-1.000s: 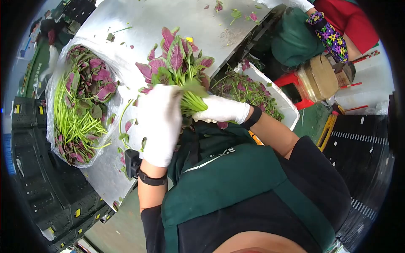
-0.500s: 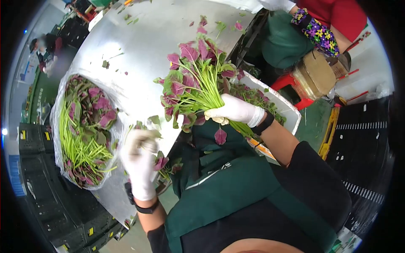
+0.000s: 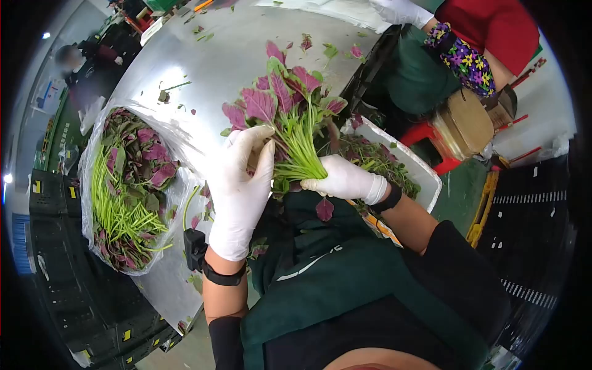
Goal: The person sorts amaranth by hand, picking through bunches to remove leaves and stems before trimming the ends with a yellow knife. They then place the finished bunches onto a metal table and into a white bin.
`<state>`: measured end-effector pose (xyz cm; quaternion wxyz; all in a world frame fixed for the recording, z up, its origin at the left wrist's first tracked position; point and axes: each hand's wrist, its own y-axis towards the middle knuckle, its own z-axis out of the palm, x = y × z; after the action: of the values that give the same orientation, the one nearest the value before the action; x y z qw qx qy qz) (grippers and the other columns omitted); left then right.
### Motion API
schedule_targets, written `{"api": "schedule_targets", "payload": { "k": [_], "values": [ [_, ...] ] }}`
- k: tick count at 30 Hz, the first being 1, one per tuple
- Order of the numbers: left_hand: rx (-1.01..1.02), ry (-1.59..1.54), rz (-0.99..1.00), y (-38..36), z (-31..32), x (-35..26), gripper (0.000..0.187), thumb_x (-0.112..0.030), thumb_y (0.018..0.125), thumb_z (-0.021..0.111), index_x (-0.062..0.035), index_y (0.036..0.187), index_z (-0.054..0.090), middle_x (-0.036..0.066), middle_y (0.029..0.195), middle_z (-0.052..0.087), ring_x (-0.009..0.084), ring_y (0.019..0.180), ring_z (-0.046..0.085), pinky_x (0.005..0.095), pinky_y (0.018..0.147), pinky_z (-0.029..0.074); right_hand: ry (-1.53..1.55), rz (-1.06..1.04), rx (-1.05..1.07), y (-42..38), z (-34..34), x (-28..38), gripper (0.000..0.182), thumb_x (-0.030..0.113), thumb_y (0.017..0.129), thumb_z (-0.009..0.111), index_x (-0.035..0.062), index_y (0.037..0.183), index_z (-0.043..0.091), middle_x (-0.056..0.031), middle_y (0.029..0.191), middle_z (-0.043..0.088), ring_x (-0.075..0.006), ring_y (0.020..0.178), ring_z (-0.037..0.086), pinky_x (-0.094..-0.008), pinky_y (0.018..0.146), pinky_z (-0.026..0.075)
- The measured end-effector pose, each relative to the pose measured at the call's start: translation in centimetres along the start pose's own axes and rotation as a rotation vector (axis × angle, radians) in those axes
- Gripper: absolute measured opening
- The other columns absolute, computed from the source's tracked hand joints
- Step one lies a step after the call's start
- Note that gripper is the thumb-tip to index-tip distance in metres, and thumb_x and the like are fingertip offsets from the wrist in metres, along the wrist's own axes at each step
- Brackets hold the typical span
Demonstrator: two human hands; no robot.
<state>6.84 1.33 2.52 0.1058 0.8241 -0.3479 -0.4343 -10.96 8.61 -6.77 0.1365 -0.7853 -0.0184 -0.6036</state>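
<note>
My gloved right hand [image 3: 346, 179] is closed around the lower stems of a bunch of red amaranth [image 3: 299, 142], whose purple and green leaves fan out over the metal table. At the bunch's left side is my gloved left hand [image 3: 239, 185], its thumb and forefinger pinched together at the stems and leaves. What exactly lies between those fingertips is partly hidden. One purple leaf [image 3: 325, 209] hangs below my right hand. To the left, a clear plastic bag [image 3: 86, 185] holds more amaranth [image 3: 123, 206] with bright green stems.
Leaf scraps [image 3: 331, 50] lie on the metal table [image 3: 228, 55]. A white box [image 3: 430, 179] with greens stands at my right, near a red stool [image 3: 435, 139]. Another person's floral sleeve [image 3: 462, 58] shows at top right. Black crates [image 3: 68, 259] line the left, with another person behind.
My left hand has moved up and right from beside the bag to the bunch, where its fingers now pinch. The right hand still grips the bunch, almost unmoved.
</note>
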Motion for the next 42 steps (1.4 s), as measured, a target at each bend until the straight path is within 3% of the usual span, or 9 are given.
{"api": "schedule_targets", "payload": {
  "k": [5, 14, 21, 25, 26, 29, 31, 37, 42],
  "values": [
    [-0.129, 0.084, 0.072, -0.6, 0.5, 1.9, 0.018, 0.004, 0.083, 0.068, -0.0039, 0.1, 0.067, 0.003, 0.08, 0.061, 0.0103, 0.065, 0.058, 0.0241, 0.059, 0.048, -0.22, -0.156, -0.01, 0.0, 0.7, -1.0, 0.03, 0.028, 0.09, 0.062, 0.0038, 0.108, 0.063, -0.0177, 0.086, 0.068, -0.0363, 0.08, 0.066, -0.0416, 0.074, 0.052],
    [-0.152, 0.25, 0.007, 0.3, 0.0, 2.8, 0.016, -0.006, 0.08, 0.074, -0.0039, 0.094, 0.066, -0.001, 0.072, 0.051, 0.0056, 0.059, 0.045, 0.0217, 0.056, 0.038, -0.371, -0.201, -0.013, 0.8, 2.4, -1.6, 0.033, 0.03, 0.088, 0.062, 0.0054, 0.11, 0.062, -0.0211, 0.091, 0.068, -0.0417, 0.087, 0.064, -0.0476, 0.078, 0.052],
    [-0.19, -0.182, -0.381, -3.3, -0.1, 6.2, 0.008, -0.005, 0.082, 0.071, -0.0039, 0.086, 0.064, -0.003, 0.071, 0.057, 0.0053, 0.064, 0.049, 0.0225, 0.061, 0.041, -0.56, -0.128, -0.157, 0.5, 2.4, -1.9, 0.033, 0.032, 0.087, 0.062, 0.0024, 0.1, 0.06, -0.0208, 0.077, 0.066, -0.0411, 0.077, 0.065, -0.0495, 0.07, 0.053],
    [-0.327, -0.412, -0.528, -7.1, -0.2, 8.9, 0.024, -0.004, 0.088, 0.066, -0.0027, 0.111, 0.06, 0.002, 0.095, 0.063, 0.0053, 0.073, 0.052, 0.0221, 0.066, 0.043, -0.624, -0.119, -0.19, 1.0, 2.2, -2.3, 0.032, 0.033, 0.087, 0.062, 0.0026, 0.097, 0.059, -0.0198, 0.075, 0.066, -0.0404, 0.075, 0.065, -0.0498, 0.067, 0.053],
    [-0.326, -0.465, -0.524, -8.6, -0.1, 10.3, 0.022, -0.007, 0.095, 0.057, -0.0021, 0.117, 0.057, 0.005, 0.106, 0.06, 0.0124, 0.091, 0.058, 0.0265, 0.078, 0.047, -0.636, -0.123, -0.199, 1.0, 2.1, -2.2, 0.032, 0.033, 0.087, 0.062, 0.0028, 0.097, 0.059, -0.0196, 0.075, 0.066, -0.0402, 0.075, 0.065, -0.0496, 0.067, 0.052],
    [-0.282, -0.874, -0.776, -12.7, 0.3, 12.5, 0.021, -0.016, 0.097, 0.056, -0.0034, 0.114, 0.058, 0.008, 0.102, 0.064, 0.0157, 0.087, 0.062, 0.0262, 0.074, 0.049, -0.662, -0.143, -0.22, 1.0, 2.4, -2.1, 0.031, 0.032, 0.087, 0.062, 0.0034, 0.097, 0.061, -0.0188, 0.075, 0.066, -0.0392, 0.074, 0.066, -0.0488, 0.066, 0.052],
    [-0.145, -1.267, -0.989, -15.3, 1.8, 14.3, 0.042, -0.04, 0.101, 0.045, -0.0064, 0.124, 0.053, 0.012, 0.119, 0.06, 0.0261, 0.105, 0.06, 0.0343, 0.083, 0.05, -0.667, -0.192, -0.191, 0.8, 2.7, -1.7, 0.031, 0.032, 0.086, 0.063, 0.0037, 0.098, 0.062, -0.0183, 0.075, 0.066, -0.0384, 0.074, 0.066, -0.0482, 0.065, 0.052],
    [-0.055, -1.651, -0.81, -16.2, 3.4, 13.6, 0.053, -0.048, 0.1, 0.042, -0.0098, 0.138, 0.046, 0.01, 0.134, 0.053, 0.0289, 0.116, 0.056, 0.0402, 0.093, 0.047, -0.842, -0.286, 0.164, -0.8, 3.3, -2.2, 0.028, 0.022, 0.079, 0.068, 0.0056, 0.101, 0.063, -0.0167, 0.074, 0.064, -0.0373, 0.073, 0.065, -0.0461, 0.062, 0.05],
    [-0.038, -1.773, -0.765, -15.9, 3.1, 13.2, 0.056, -0.048, 0.1, 0.041, -0.0086, 0.139, 0.044, 0.011, 0.136, 0.051, 0.0287, 0.119, 0.054, 0.0408, 0.096, 0.044, -0.911, -0.215, 0.11, -1.3, 3.3, -1.7, 0.017, 0.017, 0.078, 0.067, 0.0058, 0.091, 0.063, -0.0189, 0.071, 0.064, -0.0375, 0.071, 0.065, -0.0467, 0.063, 0.051]
  ]
}}
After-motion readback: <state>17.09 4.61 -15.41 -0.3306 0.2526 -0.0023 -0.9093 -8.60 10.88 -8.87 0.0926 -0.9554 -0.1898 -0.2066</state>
